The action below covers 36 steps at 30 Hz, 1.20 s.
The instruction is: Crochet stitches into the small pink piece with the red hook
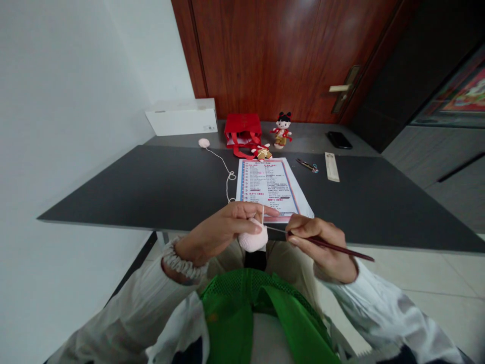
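Note:
My left hand [223, 225] grips a pale pink crocheted piece [253, 240], rounded like a small cup, between thumb and fingers. Its index finger points right, with a strand of pink yarn [262, 215] drawn up over it. In my right hand [322, 240] is a crochet hook [341, 247] with a dark red-brown handle, pinched between thumb and fingers. The hook's thin metal shaft reaches left to the upper right edge of the crocheted piece. Whether a loop sits on its tip is too small to tell. Both hands are just off the table's near edge, above my lap.
A printed pattern sheet [269, 189] lies beyond my hands on the dark table [182, 187]. Behind it are a yarn ball [203, 143], red gift bag [242, 126], crocheted doll [281, 131] and small doll body [261, 151]. A white box [182, 117], phone [339, 140] and narrow packet [332, 167] lie farther out.

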Motion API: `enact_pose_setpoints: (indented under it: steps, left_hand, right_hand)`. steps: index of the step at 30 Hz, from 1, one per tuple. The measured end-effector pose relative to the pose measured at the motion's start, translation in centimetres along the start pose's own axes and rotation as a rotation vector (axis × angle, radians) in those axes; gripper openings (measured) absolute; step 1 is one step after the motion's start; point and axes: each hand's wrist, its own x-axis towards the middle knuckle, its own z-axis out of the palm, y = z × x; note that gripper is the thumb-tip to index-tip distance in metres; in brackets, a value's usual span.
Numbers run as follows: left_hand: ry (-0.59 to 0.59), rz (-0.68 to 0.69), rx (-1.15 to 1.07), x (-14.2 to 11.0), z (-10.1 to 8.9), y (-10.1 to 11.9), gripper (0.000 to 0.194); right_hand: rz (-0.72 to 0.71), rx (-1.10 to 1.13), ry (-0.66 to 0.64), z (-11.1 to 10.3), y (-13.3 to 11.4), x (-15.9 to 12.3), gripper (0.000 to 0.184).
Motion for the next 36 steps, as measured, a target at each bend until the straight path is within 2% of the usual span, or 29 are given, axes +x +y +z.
enact_pose_setpoints:
  steps: [2,7,10,12,15,18,20,22,23,26,28,30,33,36]
  left_hand:
    - [-0.017,-0.011,0.012,0.0,0.1,0.2,0.030]
    - [-0.005,0.021,0.112,0.1,0.2,0.3,0.020]
    - [0.060,0.094,0.217,0.2,0.2,-0.2,0.008]
    - [0.107,0.110,0.232,0.2,0.1,-0.6,0.016]
    - [0.147,0.117,0.162,0.4,0.2,-1.3,0.042]
    - [0.143,0.137,0.051,0.5,0.7,-1.6,0.051]
    - [0.193,0.150,0.027,0.5,1.1,-1.6,0.052]
    - [0.283,0.177,0.030,0.6,1.5,-1.5,0.051]
    - [0.322,0.193,0.021,0.6,1.6,-1.5,0.051]
    - [0.345,0.205,-0.085,0.7,1.8,-1.7,0.054]
    - [0.298,0.170,-0.179,0.8,1.8,-1.9,0.053]
    - [0.226,0.131,-0.263,0.8,1.6,-2.1,0.049]
    - [0.158,0.104,-0.336,0.8,1.3,-2.0,0.041]
    - [0.162,0.100,-0.313,0.7,0.9,-1.8,0.039]
  right_hand:
    - [0.171,0.236,0.092,0.3,0.4,-0.1,0.015]
    - [0.468,0.717,0.200,1.5,1.1,0.6,0.019]
    - [0.593,0.839,0.253,2.5,1.4,1.0,0.021]
    - [0.585,0.830,0.299,3.3,1.5,1.2,0.021]
    - [0.458,0.673,0.399,4.7,1.4,1.0,0.020]
    - [0.204,0.272,0.468,5.5,1.7,0.4,0.017]
    - [0.022,-0.120,0.404,5.5,2.2,-0.1,0.016]
    - [-0.140,-0.466,0.225,5.2,2.9,-0.5,0.019]
    - [-0.181,-0.597,0.184,5.1,3.3,-0.5,0.020]
    - [-0.259,-0.755,0.185,4.9,3.9,-0.4,0.021]
    - [-0.297,-0.680,0.246,5.1,3.8,-0.3,0.021]
    - [-0.262,-0.510,0.307,5.4,3.5,-0.2,0.019]
    - [-0.055,-0.121,0.413,5.6,3.1,-0.2,0.013]
    - [0.117,0.225,0.441,5.1,2.9,-0.4,0.013]
